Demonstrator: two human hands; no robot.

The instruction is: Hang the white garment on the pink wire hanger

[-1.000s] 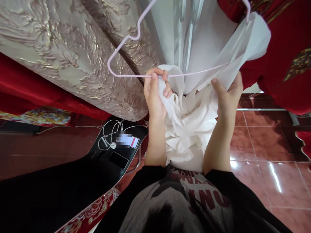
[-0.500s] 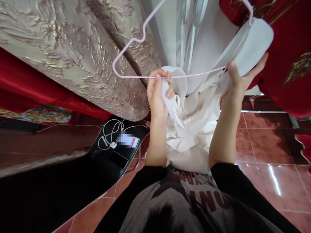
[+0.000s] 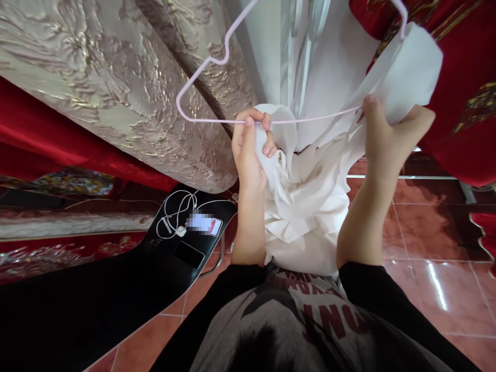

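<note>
A pale pink clothes hanger [image 3: 197, 81] is held up in front of me, its hook end out of view at the top. My left hand [image 3: 250, 142] is closed around its bottom bar together with the edge of a white garment [image 3: 306, 206]. One shoulder of the garment covers the hanger's right corner. My right hand [image 3: 383, 129] grips the cloth near the right end of the bar, thumb on top, its other fingers partly hidden behind the fabric. The rest of the garment hangs in folds between my forearms.
On the left a black seat [image 3: 163, 268] bears a lit phone [image 3: 215, 227], a dark phone [image 3: 189, 256] and a white cable [image 3: 165, 212]. Shiny embossed fabric [image 3: 116, 93] hangs beyond it. Red embroidered cloth [image 3: 457, 103] hangs at right above red floor tiles [image 3: 422, 232].
My right hand has moved slightly to the right, drawing the cloth outward over the hanger's corner. My left hand and the hanger have shifted a little to the left.
</note>
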